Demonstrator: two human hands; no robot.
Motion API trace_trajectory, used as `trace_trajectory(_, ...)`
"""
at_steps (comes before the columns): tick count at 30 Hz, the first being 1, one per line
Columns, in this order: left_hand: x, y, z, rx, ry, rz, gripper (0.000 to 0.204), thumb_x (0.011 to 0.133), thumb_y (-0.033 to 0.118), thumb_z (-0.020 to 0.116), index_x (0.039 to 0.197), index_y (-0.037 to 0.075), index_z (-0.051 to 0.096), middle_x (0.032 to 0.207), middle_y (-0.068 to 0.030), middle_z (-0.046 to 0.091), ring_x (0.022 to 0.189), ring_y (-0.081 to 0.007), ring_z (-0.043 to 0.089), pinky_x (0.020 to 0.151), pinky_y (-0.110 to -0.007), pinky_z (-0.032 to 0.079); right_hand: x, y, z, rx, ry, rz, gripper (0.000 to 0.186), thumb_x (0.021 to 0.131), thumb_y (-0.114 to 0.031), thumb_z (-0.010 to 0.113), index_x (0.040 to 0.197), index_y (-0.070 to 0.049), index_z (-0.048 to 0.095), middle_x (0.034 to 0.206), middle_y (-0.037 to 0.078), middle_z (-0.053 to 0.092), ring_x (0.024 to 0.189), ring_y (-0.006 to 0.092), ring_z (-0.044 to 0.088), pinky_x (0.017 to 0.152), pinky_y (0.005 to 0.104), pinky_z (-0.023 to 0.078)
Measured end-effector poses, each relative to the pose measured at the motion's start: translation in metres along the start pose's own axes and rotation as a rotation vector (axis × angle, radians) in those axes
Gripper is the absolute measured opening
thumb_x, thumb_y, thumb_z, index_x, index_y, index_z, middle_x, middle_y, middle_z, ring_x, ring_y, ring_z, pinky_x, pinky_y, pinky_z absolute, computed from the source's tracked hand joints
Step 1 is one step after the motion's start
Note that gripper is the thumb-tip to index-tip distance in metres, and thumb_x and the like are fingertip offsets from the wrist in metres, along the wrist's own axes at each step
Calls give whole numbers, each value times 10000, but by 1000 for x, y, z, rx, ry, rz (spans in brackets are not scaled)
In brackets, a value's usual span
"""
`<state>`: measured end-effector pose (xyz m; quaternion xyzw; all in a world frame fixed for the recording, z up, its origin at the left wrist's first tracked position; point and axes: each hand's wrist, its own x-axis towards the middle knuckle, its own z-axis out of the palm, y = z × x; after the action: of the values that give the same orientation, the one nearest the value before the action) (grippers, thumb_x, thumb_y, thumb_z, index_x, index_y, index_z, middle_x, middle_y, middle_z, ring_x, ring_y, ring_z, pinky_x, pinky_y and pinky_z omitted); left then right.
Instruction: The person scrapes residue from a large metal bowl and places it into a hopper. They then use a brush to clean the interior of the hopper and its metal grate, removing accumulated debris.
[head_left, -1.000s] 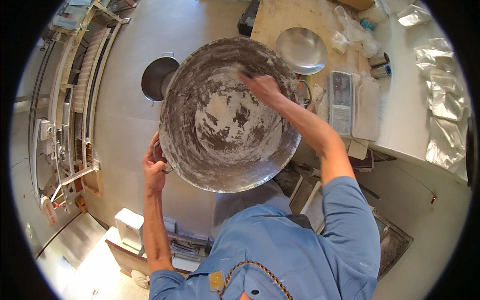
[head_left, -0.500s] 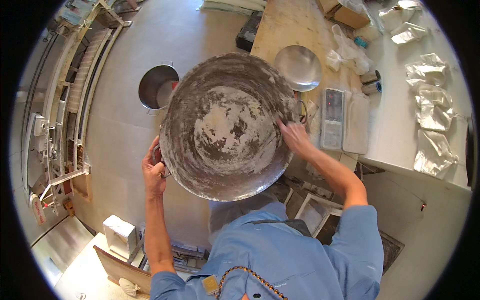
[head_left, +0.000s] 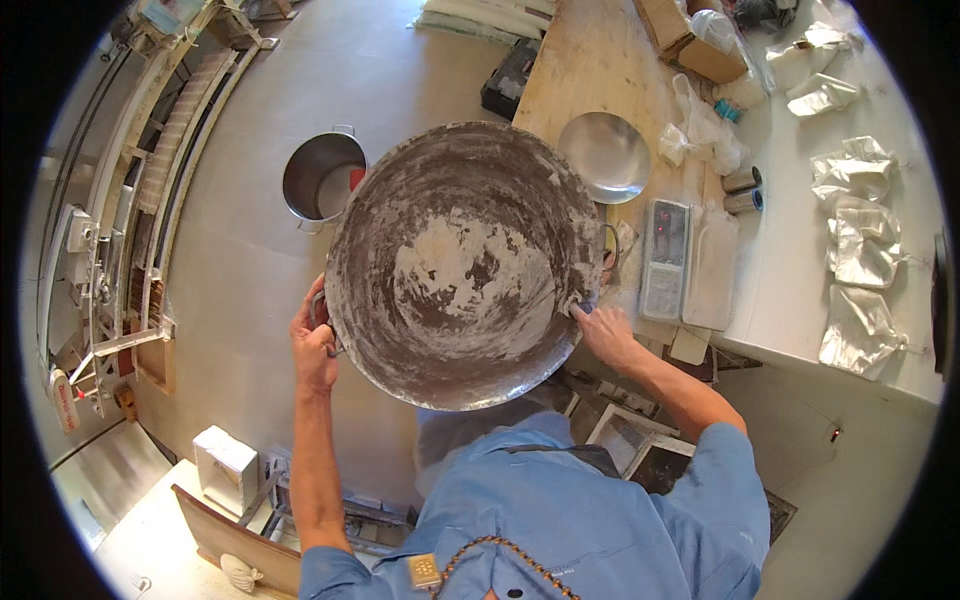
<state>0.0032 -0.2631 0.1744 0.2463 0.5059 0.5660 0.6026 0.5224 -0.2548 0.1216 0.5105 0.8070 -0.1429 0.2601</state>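
Observation:
A large round metal basin fills the middle of the view, its inside turned up toward me. Pale powdery residue coats the bottom, and streaks run round the dark wall. My left hand is closed round the loop handle on the basin's left side. At the right, my right hand reaches over the rim with its fingers drawn together against the inner wall. A small greyish bit shows at its fingertips, too small to name. The other loop handle stands free above that hand.
Behind the basin at left stands a steel pot with a red patch inside. On the wooden table lies a shiny round metal dish. A scale sits at right, near several silvery bags. Wooden frames lie below.
My right hand has slid down along the basin's inner right wall, toward me. My left hand keeps its hold on the handle. The view has shifted slightly.

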Motion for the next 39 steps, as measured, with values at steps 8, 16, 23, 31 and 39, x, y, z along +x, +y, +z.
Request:
trace_trajectory(8,4,17,11,88,-92,-34,949,611,-151,400,1544,-25,518,1380,-150,678,1115,-163,694,699,-175,488,243,-110,-47,160,835,-369,630,979,-77,613,1586,-164,472,673,128,650,541,326,639,512,447,501)
trace_trajectory(16,7,10,20,11,6,15,898,660,-160,380,1534,-22,535,1339,-136,698,1035,-118,688,655,-177,455,13,-28,-30,3,-46,-147,322,936,-150,610,1241,-70,675,916,178,766,826,340,775,707,505,581)
trace_trajectory(23,20,14,17,52,-33,6,896,656,-148,398,1534,-31,530,1300,-114,717,914,-59,653,579,-162,384,146,-65,-10,92,334,-193,650,894,-40,615,1530,-97,495,808,188,734,706,346,735,551,466,560)
trace_trajectory(31,20,16,15,18,-31,-3,893,654,-140,392,1530,-38,531,1322,-123,713,936,-73,668,620,-160,408,152,-56,-60,313,278,-333,616,977,-144,586,1586,-205,516,719,133,691,634,328,690,575,480,545)
trace_trajectory(39,26,4,13,-35,27,2,890,662,-165,370,1524,-31,545,1424,-149,658,1119,-119,682,672,-154,456,42,-17,2,57,-12,-239,404,963,-121,604,1365,-87,621,811,158,735,772,340,761,642,489,585)
